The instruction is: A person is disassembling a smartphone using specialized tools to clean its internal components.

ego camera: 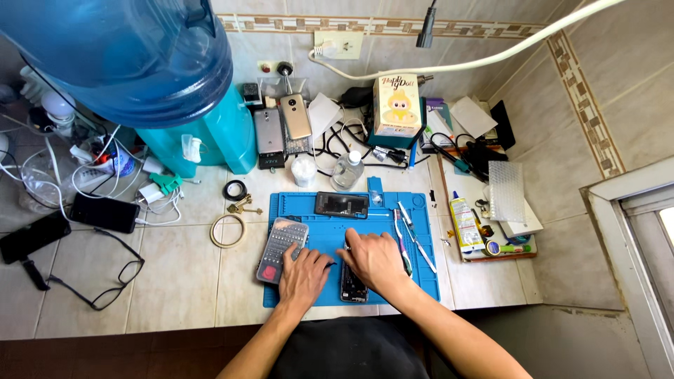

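Right hand (375, 258) pressed flat on opened phone (353, 284); left hand (304, 275) spread on blue rubbery mat (323, 235).

A tiled surface (175, 295) carries a blue work mat (323, 231) near its front edge — left of the mat lie a tape ring (228, 231), keys (242, 206), black glasses (105, 277) and two dark phones (104, 213). A water dispenser (210, 137) stands behind — a glue bottle (463, 221) lies to the right.

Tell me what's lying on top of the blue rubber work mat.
On the blue rubber work mat: a dark opened phone, a grey bit case, thin tools, and another opened phone, partly covered by the right hand. Whatever is under the left hand is hidden.
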